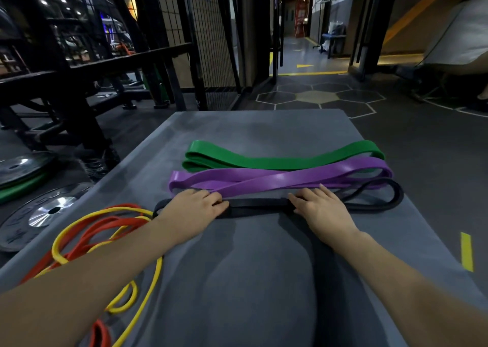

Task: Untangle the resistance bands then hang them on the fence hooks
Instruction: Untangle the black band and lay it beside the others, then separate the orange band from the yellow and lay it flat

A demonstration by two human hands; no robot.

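Observation:
A black band (258, 206) lies folded across a grey padded platform (264, 280). My left hand (195, 206) rests palm down on its left part, fingers bent over the strap. My right hand (320, 208) lies flat on it further right. Just beyond the black band lies a purple band (277, 179), folded and crossed over itself. A green band (280, 157) is folded flat behind that. A yellow band (111, 243) and an orange band (89, 238) lie tangled together at the platform's left edge, partly under my left forearm.
A black wire fence (206, 29) stands behind the platform to the left, beside a dark metal rack (79, 82). Weight plates (45, 212) lie on the floor at left. A corridor (298, 53) opens straight ahead, and hexagon floor markings (317, 97) lie before it.

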